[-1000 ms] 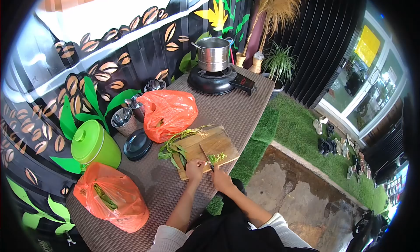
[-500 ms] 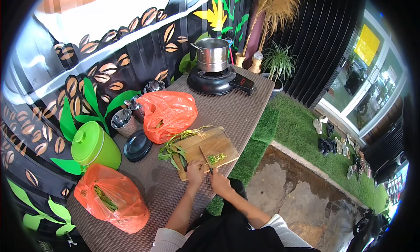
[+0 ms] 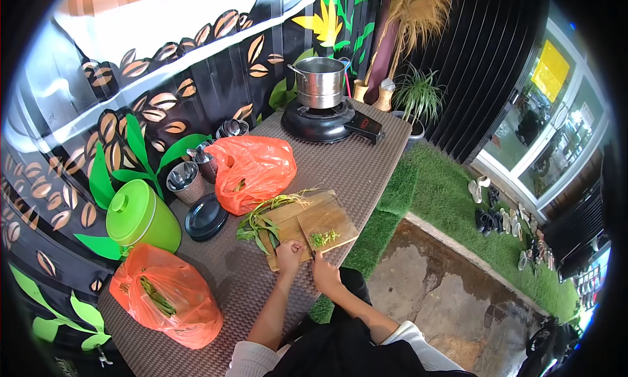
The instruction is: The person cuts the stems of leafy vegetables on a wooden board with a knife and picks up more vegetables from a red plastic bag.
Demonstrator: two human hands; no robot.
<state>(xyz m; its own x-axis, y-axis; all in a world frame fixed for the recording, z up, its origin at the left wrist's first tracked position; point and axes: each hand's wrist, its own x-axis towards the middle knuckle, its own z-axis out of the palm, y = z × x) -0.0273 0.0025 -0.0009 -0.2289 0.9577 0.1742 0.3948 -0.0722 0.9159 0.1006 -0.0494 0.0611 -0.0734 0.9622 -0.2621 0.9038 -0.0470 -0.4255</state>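
The right hand has its grip closed round the handle of the knife, just off the near edge of the board. The blade reaches up and leftward over the wood. The left hand is over the board's near edge, just left of the knife, its grip narrow, with the fingers drawn together; whether they pinch anything cannot be told.

The board lies by the near long edge of the tabletop, about midway along it. Chopped bits lie in a small heap to the right of the blade, toward the board's near right corner. Leafy greens spread over its left end and hang past that edge, their thin stems running along the far edge.

Beyond the board is a red bag, with dark plates beside it on the left and a cutlery cup nearer the wall. A green canister stands by the wall-side edge, and a second bag, with greens showing inside, sits toward the lower left end. Near the far right end of the tabletop, a metal pot stands upright on the black stove.
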